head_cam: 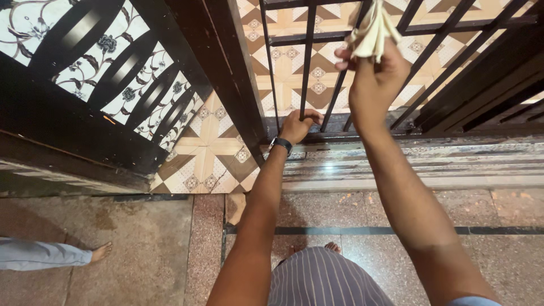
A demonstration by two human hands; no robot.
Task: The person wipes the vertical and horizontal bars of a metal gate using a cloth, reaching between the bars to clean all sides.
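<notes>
Item: black metal grille gate [317, 68], vertical bars, patterned tile floor [212, 150] behind.

Left hand [297, 126]: fingers wrapped tight round lower end of one vertical bar [307, 56], just above bottom rail. Wristwatch [281, 144] on wrist.

Right hand [371, 79]: raised, fingers pinched shut on cream cloth [371, 31], bunched, pressed against neighbouring bar.

Progress, judged: wiping of bars under way; cloth at mid-height of grille; no telling which bars are done, no visible difference in finish.

Containers: none in view, no bucket or basin.

Also: another person's bare foot [102, 251] on stone floor at left, well apart.
</notes>
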